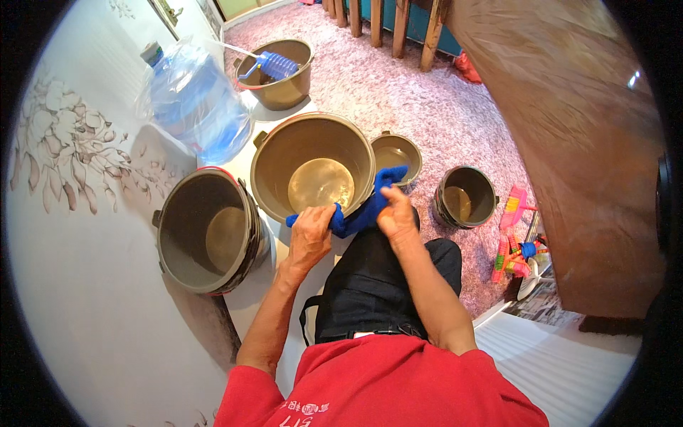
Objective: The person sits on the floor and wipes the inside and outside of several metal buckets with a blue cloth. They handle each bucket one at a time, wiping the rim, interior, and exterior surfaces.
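A blue cloth point(363, 216) stretches between my two hands at the near rim of a large round bucket point(277, 160). My left hand point(312, 235) is closed around one bunched end of it. At the other end, my right hand point(396, 213) grips the cloth, part of which sticks up beyond the fingers. Beside the large bucket on the left stand nested buckets point(176, 229), tilted in view. A small round container point(413, 155) sits partly behind the cloth on the right. Another small bucket point(440, 213) stands farther right on the carpet.
A large blue water bottle point(187, 101) in clear plastic stands at the wall, near a bucket point(288, 96) holding a blue hand pump point(277, 65). Colourful brushes point(512, 208) lie at right, by a brown covered surface point(597, 187). Wooden slats point(400, 32) stand beyond the pink carpet point(363, 80).
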### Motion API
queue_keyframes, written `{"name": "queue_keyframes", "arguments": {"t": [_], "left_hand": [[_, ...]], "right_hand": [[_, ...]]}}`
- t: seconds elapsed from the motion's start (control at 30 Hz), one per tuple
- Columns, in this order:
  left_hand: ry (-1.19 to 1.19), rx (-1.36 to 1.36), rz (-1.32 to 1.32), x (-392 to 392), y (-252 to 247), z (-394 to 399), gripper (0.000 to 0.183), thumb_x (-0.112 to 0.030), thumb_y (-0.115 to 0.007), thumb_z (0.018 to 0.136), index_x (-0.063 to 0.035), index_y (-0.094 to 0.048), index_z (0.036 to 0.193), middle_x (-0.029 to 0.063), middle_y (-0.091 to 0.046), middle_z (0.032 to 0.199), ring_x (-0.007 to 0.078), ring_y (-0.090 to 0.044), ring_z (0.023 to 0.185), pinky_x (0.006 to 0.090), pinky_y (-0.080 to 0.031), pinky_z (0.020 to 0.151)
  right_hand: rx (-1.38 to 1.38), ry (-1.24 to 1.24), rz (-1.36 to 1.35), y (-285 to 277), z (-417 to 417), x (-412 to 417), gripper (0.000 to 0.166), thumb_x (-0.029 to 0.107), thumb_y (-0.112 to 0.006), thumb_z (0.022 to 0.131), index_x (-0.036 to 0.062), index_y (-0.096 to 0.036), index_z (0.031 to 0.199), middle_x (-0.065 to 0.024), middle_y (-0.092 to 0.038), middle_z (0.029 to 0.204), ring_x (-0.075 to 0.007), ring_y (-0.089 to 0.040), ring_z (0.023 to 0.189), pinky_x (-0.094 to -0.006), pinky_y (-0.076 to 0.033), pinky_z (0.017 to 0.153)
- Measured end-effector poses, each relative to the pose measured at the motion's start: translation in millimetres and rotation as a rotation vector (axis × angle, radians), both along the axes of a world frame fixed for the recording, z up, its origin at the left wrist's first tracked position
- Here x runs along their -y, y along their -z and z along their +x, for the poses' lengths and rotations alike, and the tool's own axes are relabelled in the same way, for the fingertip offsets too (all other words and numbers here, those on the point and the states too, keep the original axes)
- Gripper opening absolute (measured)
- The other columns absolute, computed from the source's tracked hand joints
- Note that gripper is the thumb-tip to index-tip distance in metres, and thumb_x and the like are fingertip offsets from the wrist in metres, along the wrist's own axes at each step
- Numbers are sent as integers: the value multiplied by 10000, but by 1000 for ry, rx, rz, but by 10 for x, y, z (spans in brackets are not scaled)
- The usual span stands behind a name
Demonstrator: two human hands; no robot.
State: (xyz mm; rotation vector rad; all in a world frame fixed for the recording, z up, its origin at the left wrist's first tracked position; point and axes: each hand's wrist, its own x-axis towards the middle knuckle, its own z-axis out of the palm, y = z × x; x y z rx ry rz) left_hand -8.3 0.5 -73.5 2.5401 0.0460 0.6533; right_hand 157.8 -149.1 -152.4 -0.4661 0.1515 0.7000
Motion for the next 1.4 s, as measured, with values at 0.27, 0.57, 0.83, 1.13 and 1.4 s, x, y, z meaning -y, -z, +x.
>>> {"name": "queue_keyframes", "arguments": {"t": [0.27, 0.57, 0.83, 1.13, 1.4], "left_hand": [[-56, 51, -43, -50, 32, 5, 467, 78, -641, 659, -30, -653, 1114, 160, -669, 997, 366, -619, 938, 445, -496, 844], [-290, 261, -454, -136, -528, 289, 305, 57, -598, 815, 2, -690, 1101, 168, -709, 956, 285, -687, 868, 353, -525, 798], [-389, 204, -584, -136, -626, 264, 257, 32, -637, 847, 13, -710, 1093, 106, -738, 896, 144, -674, 807, 279, -529, 758], [-409, 193, -587, -294, -580, 147, 223, -27, -660, 887, 8, -706, 1103, 98, -735, 890, 147, -665, 805, 289, -531, 762], [-498, 181, -578, -271, -525, 137, 251, -12, -639, 860, 2, -703, 1103, 105, -730, 868, 162, -668, 809, 306, -529, 779]], "right_hand": [[-73, -203, -84, 134, -489, -74, 448, -100, -556, 776, -17, -599, 1214, -159, -676, 1136, -317, -665, 1054, -464, -544, 965], [146, 174, -119, -431, 374, 315, 346, -61, -608, 819, 54, -596, 1144, -95, -658, 1060, -258, -647, 971, -443, -545, 923], [388, 134, -321, -831, -40, -22, 374, -57, -670, 831, 12, -561, 1182, -66, -661, 1040, -162, -652, 920, -320, -558, 852], [554, 437, -255, -1454, 460, 67, 365, -70, -618, 821, 0, -569, 1176, -108, -674, 1061, -208, -674, 951, -360, -552, 926], [450, 156, -700, -681, 216, 245, 221, 20, -687, 806, 16, -593, 1006, -28, -622, 834, -104, -577, 716, -256, -502, 654]]}}
